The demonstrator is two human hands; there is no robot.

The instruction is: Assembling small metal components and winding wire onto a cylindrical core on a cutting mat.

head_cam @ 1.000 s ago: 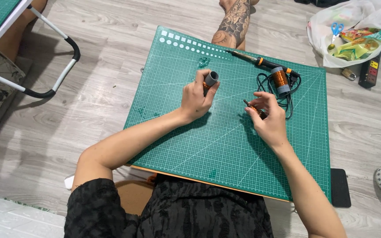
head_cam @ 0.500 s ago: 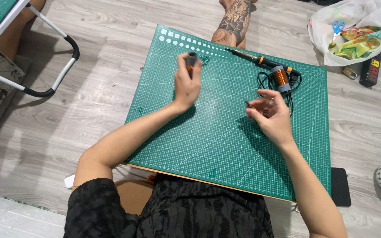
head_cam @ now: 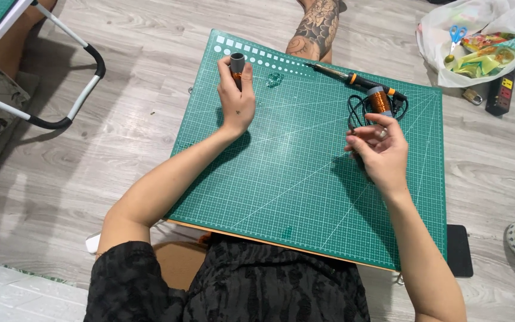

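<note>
Left hand (head_cam: 235, 98), upper middle of the frame: fingers wrapped around a short grey cylinder with an orange band (head_cam: 236, 65), a spool-like part, held upright near the far-left edge of the green cutting mat (head_cam: 293, 197). Whether its base touches the mat cannot be told.

Right hand (head_cam: 381, 152), right of centre: fingers curled together, tips pinching something small and dark. What it is cannot be told; it may be an end of the black cord (head_cam: 356, 110) looped just above the hand.

Above the right hand, on the mat: a spool of copper-coloured wire (head_cam: 380, 99) sits inside the cord loop. A soldering iron with black and orange handle (head_cam: 353, 78) lies along the far edge, tip pointing toward upper left. A small clear bit (head_cam: 274, 79) lies just right of the grey cylinder.

The mat lies on a grey wooden floor (head_cam: 126, 149). A white bag holding scissors and coloured scraps (head_cam: 478, 42) occupies the upper right corner.

Judgement: the step in hand appears to be parking or positioning the grey spool at the mat's far edge while the right hand retains the small piece. A next move would call for steady placement so the cylinder stands and does not roll.
</note>
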